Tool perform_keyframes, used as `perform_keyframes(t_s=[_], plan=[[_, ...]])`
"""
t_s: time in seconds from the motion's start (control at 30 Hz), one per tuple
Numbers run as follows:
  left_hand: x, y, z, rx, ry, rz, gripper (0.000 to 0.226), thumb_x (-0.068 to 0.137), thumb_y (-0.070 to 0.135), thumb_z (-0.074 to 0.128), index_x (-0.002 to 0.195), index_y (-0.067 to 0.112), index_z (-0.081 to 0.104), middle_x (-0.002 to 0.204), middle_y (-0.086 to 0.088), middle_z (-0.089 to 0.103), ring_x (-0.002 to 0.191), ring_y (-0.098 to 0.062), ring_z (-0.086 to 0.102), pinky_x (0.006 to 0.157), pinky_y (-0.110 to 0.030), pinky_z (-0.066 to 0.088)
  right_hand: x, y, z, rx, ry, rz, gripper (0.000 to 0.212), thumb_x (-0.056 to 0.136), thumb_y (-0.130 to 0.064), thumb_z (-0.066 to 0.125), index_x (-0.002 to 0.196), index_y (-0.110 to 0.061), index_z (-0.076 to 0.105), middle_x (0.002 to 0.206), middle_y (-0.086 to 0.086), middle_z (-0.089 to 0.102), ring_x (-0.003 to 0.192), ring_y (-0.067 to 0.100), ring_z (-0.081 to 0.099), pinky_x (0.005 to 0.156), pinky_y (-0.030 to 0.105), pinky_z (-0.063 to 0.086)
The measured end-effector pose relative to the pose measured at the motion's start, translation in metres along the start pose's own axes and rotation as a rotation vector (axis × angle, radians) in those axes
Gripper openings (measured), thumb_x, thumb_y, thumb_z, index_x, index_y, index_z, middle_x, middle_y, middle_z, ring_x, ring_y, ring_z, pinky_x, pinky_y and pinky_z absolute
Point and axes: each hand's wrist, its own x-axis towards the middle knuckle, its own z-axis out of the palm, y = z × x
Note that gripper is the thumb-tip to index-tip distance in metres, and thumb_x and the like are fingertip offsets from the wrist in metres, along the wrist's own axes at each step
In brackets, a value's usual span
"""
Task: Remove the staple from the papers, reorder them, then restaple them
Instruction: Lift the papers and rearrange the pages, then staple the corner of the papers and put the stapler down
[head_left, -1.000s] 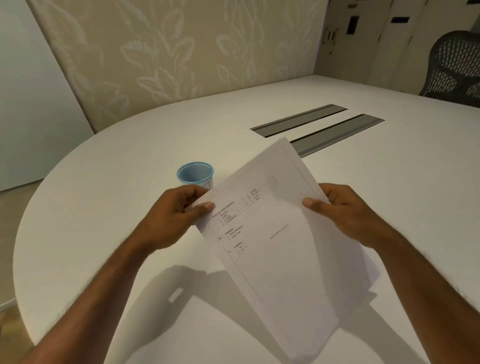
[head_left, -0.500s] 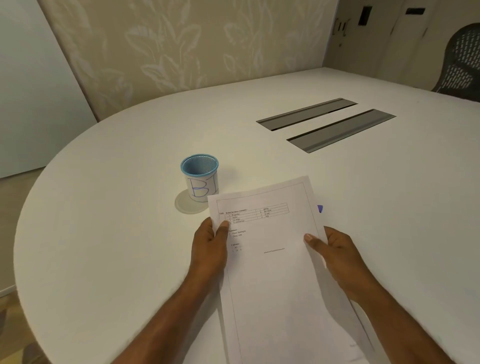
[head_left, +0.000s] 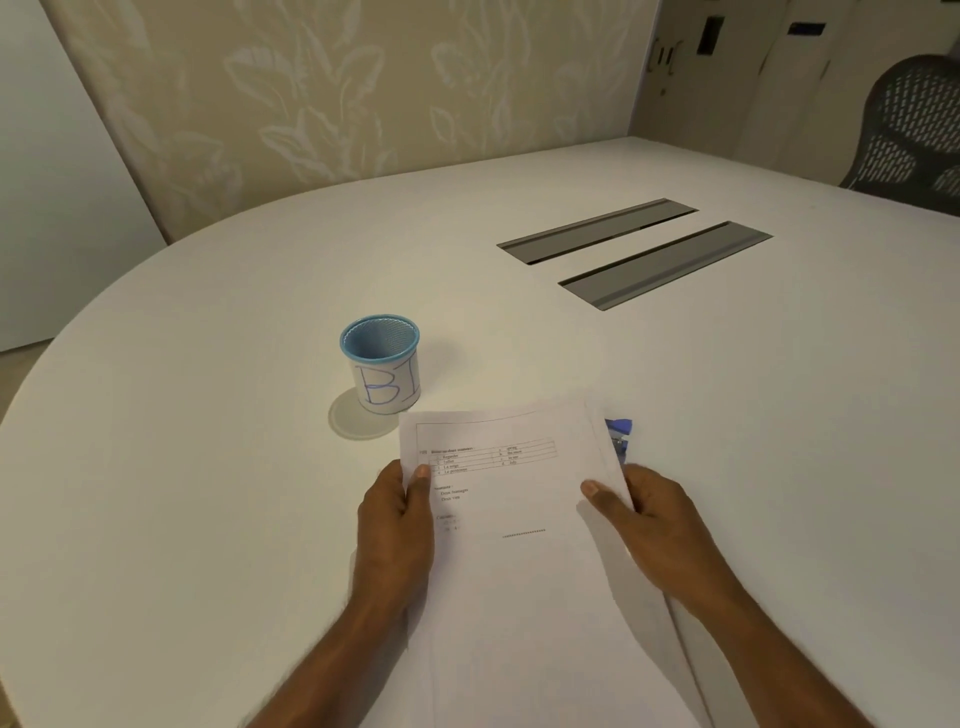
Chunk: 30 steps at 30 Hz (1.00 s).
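A stack of white printed papers (head_left: 519, 519) lies low over the white table (head_left: 208, 467), its top edge pointing away from me. My left hand (head_left: 397, 525) grips the stack's left edge, thumb on top. On the right edge my right hand (head_left: 649, 525) holds it the same way. A small blue tool (head_left: 619, 434), a stapler or a staple remover, peeks out from behind the papers' top right corner; most of it is hidden. No staple is visible in the papers.
A blue mesh cup (head_left: 381, 361) with a paper label marked "B1" stands just beyond the papers' top left corner. Two grey cable slots (head_left: 631, 252) are set into the table farther back. A dark mesh chair (head_left: 914, 130) is at the far right.
The papers were held up and tilted; both hands have lowered them toward the table and squared them in front of me. The blue tool behind them has come into sight.
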Motion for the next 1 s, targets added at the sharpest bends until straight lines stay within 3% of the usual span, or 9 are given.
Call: perform_keyframes(t_s=[0.1,0.17,0.27,0.37,0.53,0.63,0.73,0.8,1.0], plan=[[0.002,-0.002,-0.006,0.032,0.022,0.036,0.023,0.101,0.021,0.047,0.093,0.017,0.068,0.088,0.006,0.072,0.082,-0.009,0.067,0.061,-0.015,0.045,0.025,-0.012,-0.019,-0.233,0.267,-0.244,0.010,0.085,-0.029,0.067,0.080,-0.021,0.064,0.079,-0.007,0.066,0.068,0.007,0.058,0.063,0.023,0.046],[0.005,-0.003,-0.011,0.042,0.026,0.034,0.023,0.101,0.020,0.047,0.092,0.019,0.068,0.087,0.008,0.072,0.079,-0.004,0.067,0.059,-0.012,0.045,0.049,-0.020,-0.029,-0.379,0.311,-0.400,0.003,0.086,-0.018,0.067,0.087,-0.016,0.065,0.086,-0.001,0.065,0.076,0.017,0.056,0.072,0.031,0.045],[0.008,-0.006,-0.015,0.069,0.013,0.037,0.023,0.101,0.020,0.046,0.096,0.014,0.068,0.090,0.005,0.071,0.084,-0.010,0.066,0.065,-0.020,0.046,0.084,-0.024,-0.037,-0.530,0.135,-0.379,0.016,0.086,-0.016,0.066,0.102,-0.013,0.066,0.095,0.002,0.065,0.088,0.022,0.057,0.081,0.034,0.045],[0.006,-0.008,-0.014,0.075,0.002,0.046,0.024,0.101,0.021,0.046,0.094,0.015,0.067,0.086,0.006,0.071,0.082,-0.009,0.065,0.062,-0.017,0.044,0.107,-0.024,-0.034,-0.643,-0.161,-0.214,0.033,0.086,-0.031,0.066,0.113,-0.012,0.062,0.104,0.001,0.063,0.096,0.021,0.058,0.086,0.034,0.047],[0.007,-0.009,-0.014,0.056,-0.003,0.042,0.025,0.101,0.021,0.045,0.097,0.015,0.068,0.090,0.005,0.073,0.086,-0.010,0.068,0.066,-0.020,0.047,0.121,-0.021,-0.020,-0.815,-0.327,-0.150,0.017,0.086,-0.027,0.065,0.087,-0.010,0.063,0.088,0.006,0.066,0.078,0.022,0.058,0.066,0.032,0.045],[0.008,-0.010,-0.013,0.062,-0.009,0.046,0.025,0.101,0.021,0.045,0.096,0.013,0.068,0.090,0.002,0.073,0.086,-0.015,0.068,0.066,-0.023,0.048,0.124,-0.023,-0.024,-0.480,-0.268,-0.020,0.026,0.092,-0.022,0.059,0.080,0.001,0.061,0.077,0.018,0.069,0.064,0.019,0.059,0.055,0.025,0.042],[0.009,-0.011,-0.013,0.082,-0.012,0.064,0.027,0.101,0.022,0.045,0.093,0.005,0.065,0.088,-0.010,0.072,0.085,-0.028,0.067,0.070,-0.037,0.052,0.124,-0.033,-0.032,0.210,-0.230,0.129,0.016,0.096,-0.015,0.053,0.091,0.000,0.055,0.097,0.028,0.071,0.072,0.027,0.069,0.066,0.031,0.055],[0.008,-0.011,-0.011,0.086,-0.013,0.073,0.030,0.101,0.022,0.045,0.092,-0.001,0.063,0.089,-0.017,0.071,0.085,-0.036,0.065,0.073,-0.047,0.052,0.124,-0.044,-0.036,0.474,-0.260,0.129,0.017,0.098,-0.016,0.047,0.101,0.000,0.053,0.095,0.024,0.072,0.075,0.030,0.070,0.075,0.038,0.057],[0.009,-0.006,-0.002,0.092,-0.042,0.099,0.031,0.100,0.023,0.047,0.088,-0.001,0.061,0.085,-0.017,0.070,0.081,-0.034,0.064,0.064,-0.035,0.049,0.119,-0.075,-0.022,0.966,-0.465,0.264,0.041,0.100,-0.029,0.037,0.124,0.001,0.054,0.081,0.008,0.058,0.070,0.018,0.055,0.075,0.031,0.048]])
